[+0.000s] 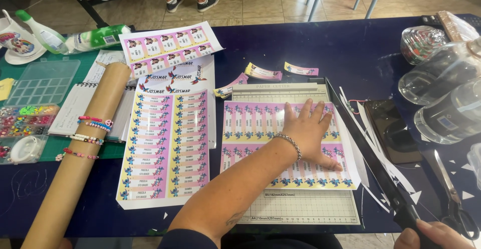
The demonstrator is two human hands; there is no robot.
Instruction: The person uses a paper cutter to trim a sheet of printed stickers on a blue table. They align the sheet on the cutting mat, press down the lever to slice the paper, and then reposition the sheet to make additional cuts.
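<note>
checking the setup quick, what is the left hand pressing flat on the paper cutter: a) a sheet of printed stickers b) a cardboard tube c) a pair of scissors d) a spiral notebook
a: the left hand lies palm down on a sheet of printed stickers that rests on the paper cutter, while the right hand grips the cutter's blade handle.

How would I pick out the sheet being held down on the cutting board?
Start at the grey paper cutter in the middle of the dark blue table. On its gridded board lies a pink-and-yellow sticker sheet, pressed flat by the left hand. Unlike the taller sheets to its left, it has a hand on it and lies beside the black blade arm.
</note>
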